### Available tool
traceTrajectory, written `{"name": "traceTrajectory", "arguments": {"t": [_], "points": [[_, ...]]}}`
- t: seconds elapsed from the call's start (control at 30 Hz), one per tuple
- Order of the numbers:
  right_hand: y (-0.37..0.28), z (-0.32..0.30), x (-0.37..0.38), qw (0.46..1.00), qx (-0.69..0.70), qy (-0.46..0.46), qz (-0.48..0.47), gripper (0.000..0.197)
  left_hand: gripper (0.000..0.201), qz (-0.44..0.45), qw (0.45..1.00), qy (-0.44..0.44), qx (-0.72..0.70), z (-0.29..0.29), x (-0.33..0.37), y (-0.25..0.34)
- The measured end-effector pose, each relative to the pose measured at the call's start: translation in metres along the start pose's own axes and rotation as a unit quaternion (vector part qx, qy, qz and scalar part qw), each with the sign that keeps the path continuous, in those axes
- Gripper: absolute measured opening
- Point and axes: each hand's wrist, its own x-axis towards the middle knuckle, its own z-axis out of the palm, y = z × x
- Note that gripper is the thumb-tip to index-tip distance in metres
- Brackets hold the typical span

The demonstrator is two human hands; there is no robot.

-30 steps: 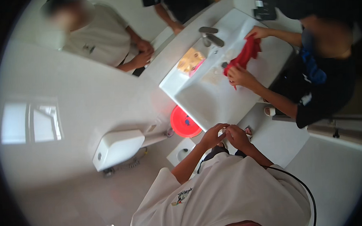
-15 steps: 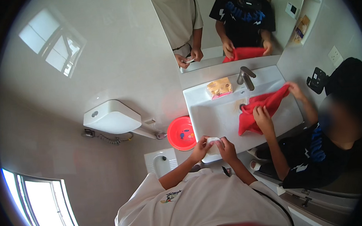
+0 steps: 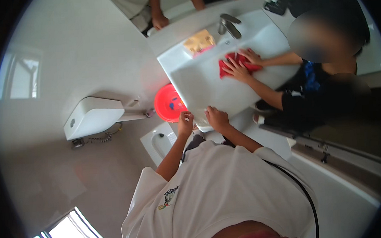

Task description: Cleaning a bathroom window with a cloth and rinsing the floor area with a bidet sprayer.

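My left hand is closed, fingers curled, at the front left corner of the white sink, beside the red basin. A short gap to the right, my right hand is also closed, its fingertips pinched over the sink's front edge. Something pale seems to lie between the two hands, but it blends with the white sink and I cannot make it out. Inside the sink, a co-worker's hands lie spread on a bunched red cloth.
On the sink's back ledge are a yellow packet and a metal faucet. The red basin sits left of the sink, near a squat toilet and a wall-mounted white cistern. The co-worker stands at the right.
My hands have moved apart from the small white piece they held together. The co-worker's red cloth went from held up and spread to pressed in a bunch in the sink. My view has shifted.
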Motion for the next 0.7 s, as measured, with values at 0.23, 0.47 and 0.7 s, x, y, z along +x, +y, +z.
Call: {"name": "traceTrajectory", "arguments": {"t": [0.23, 0.47, 0.7], "points": [[-0.020, 0.013, -0.033, 0.983, 0.024, 0.046, -0.178, 0.064, 0.023, -0.107, 0.987, -0.087, -0.077, 0.000, -0.013, -0.040], [-0.027, 0.032, -0.046, 0.980, -0.054, 0.036, -0.190, 0.085, 0.029, -0.038, 0.886, -0.387, 0.252, -0.031, -0.016, -0.107], [-0.020, 0.026, -0.054, 0.984, -0.048, 0.011, -0.169, 0.086, 0.032, -0.075, 0.867, -0.401, 0.287, -0.087, -0.017, -0.161]]}}
